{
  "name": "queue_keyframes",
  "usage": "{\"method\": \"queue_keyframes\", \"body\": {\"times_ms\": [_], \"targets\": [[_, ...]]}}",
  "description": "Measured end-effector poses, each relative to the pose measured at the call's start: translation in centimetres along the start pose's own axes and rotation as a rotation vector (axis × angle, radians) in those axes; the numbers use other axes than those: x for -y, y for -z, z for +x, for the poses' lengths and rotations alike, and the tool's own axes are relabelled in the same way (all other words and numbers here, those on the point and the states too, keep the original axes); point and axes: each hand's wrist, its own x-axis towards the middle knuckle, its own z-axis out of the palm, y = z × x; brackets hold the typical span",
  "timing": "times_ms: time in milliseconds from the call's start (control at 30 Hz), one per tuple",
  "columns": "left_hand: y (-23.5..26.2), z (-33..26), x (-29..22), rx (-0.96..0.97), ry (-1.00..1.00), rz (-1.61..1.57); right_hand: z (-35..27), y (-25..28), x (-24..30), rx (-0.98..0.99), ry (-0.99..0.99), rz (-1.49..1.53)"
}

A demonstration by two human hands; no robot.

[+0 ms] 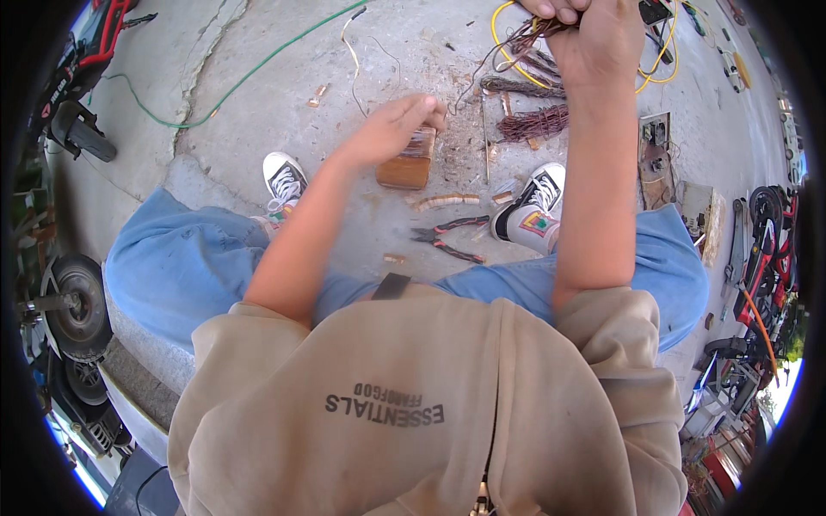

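Observation:
My left hand (391, 129) is closed, fingertips together, just above a brown wood-coloured block (404, 169) on the concrete. What it pinches, if anything, is too small to make out. A thin dark wire bends down close to its fingertips. At the top edge my right hand (602, 47) is closed around a bundle of thin dark wires (538, 27); part of the hand lies outside the picture. Below it lie two dark reddish wire bundles, a greyish one (520, 86) and a maroon one (533, 125). Pliers (452, 239) with red and black handles lie between my shoes.
A yellow cable (497, 34) loops around the right hand's area. A green hose or cable (258, 73) curves across the left floor. Small tan strips (447, 201) and debris lie near the block. An opened flat case (656, 159) stands right; wheeled scooters (79, 301) crowd both sides.

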Motion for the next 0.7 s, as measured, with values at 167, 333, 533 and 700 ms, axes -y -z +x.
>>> {"method": "queue_keyframes", "body": {"times_ms": [167, 333, 533, 700], "targets": [[-3.3, 1.6, 0.6, -0.268, -0.184, 0.280, 2.9, 4.4, -0.5, -0.007, 0.046, -0.632], [-6.5, 3.2, -0.8, -0.086, -0.276, 0.004, 1.7, 2.7, 4.2, 0.111, 0.017, -0.859], [-4.8, 2.6, -3.0, -0.250, 0.032, -0.393, -2.6, 9.7, -1.0, 0.776, 0.004, -1.729], [-2.1, 2.3, -2.3, 0.056, 0.014, -0.172, -5.7, 12.4, -6.0, 1.122, 0.044, -1.981]]}}
